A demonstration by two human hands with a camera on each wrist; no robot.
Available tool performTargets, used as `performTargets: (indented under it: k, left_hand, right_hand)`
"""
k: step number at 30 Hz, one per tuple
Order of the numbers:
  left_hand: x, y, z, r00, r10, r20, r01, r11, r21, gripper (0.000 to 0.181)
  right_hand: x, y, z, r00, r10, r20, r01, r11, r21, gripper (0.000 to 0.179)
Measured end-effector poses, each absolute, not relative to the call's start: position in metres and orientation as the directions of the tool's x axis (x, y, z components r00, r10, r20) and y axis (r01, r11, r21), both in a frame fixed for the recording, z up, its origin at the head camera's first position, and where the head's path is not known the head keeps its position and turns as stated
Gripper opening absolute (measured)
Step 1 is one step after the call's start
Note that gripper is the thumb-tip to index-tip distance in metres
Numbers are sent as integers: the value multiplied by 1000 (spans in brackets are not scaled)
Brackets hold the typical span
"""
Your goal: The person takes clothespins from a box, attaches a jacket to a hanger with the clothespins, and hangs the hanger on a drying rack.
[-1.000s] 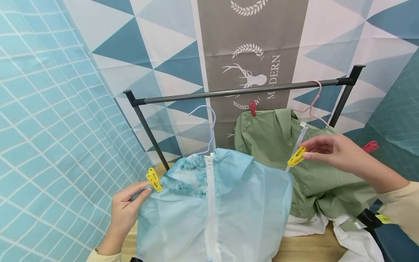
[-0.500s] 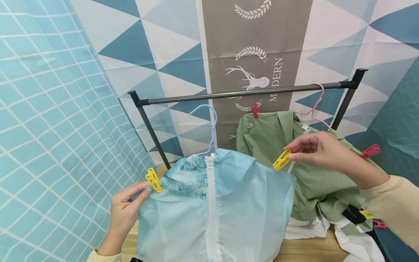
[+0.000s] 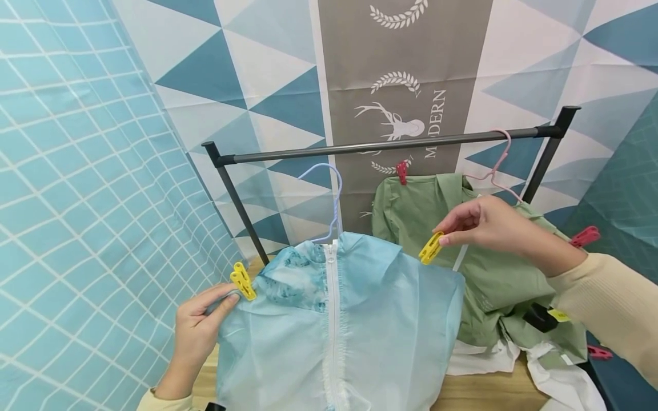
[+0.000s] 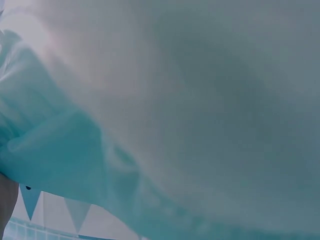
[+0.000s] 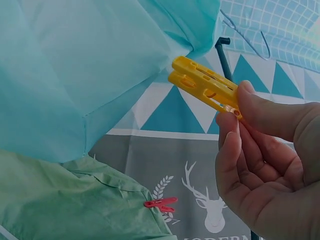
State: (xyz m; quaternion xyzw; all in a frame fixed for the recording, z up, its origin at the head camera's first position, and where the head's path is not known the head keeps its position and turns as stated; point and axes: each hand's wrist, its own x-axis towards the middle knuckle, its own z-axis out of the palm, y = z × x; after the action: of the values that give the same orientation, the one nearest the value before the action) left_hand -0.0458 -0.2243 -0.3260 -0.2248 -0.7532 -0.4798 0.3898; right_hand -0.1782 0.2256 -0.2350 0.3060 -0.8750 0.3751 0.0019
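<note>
A light blue zip jacket (image 3: 382, 319) hangs on a lilac hanger (image 3: 336, 200). My left hand (image 3: 197, 328) pinches the jacket's left shoulder in the head view, just below a yellow clothespin (image 3: 243, 281) fixed there. Between thumb and fingers, my right hand (image 3: 478, 225) holds a second yellow clothespin (image 5: 205, 84) by its handle end. In the head view its tip overlaps the upper edge of the jacket's right shoulder; the right wrist view shows it near the cloth, and whether they touch I cannot tell. Pale cloth fills most of the left wrist view.
A dark rail (image 3: 380, 146) runs across the back. From it a green jacket (image 3: 416, 211) hangs on a pink hanger (image 3: 498, 162), with red clothespins (image 3: 402, 172) at its shoulders. White cloth (image 3: 483, 359) lies on the wooden surface (image 3: 478, 394) below.
My right hand has moved left with the yellow clothespin, from in front of the green jacket to the blue jacket's right shoulder. The left hand keeps its pinch.
</note>
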Motion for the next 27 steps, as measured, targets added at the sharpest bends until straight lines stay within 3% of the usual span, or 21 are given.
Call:
performTargets:
  k: [6, 20, 27]
  left_hand:
    - [-45, -226, -327, -578, -48, 814, 757, 340, 558, 27]
    - [-43, -225, -325, -569, -60, 820, 712, 462, 528, 27]
    - [-43, -226, -326, -509, -41, 860, 796, 358, 488, 26]
  right_hand:
    - [-183, 221, -231, -778, -587, 225, -567, 502, -653, 13]
    - [-187, 198, -228, -789, -596, 149, -521, 522, -675, 13]
    - [-186, 194, -231, -771, -624, 127, -537, 530, -656, 14]
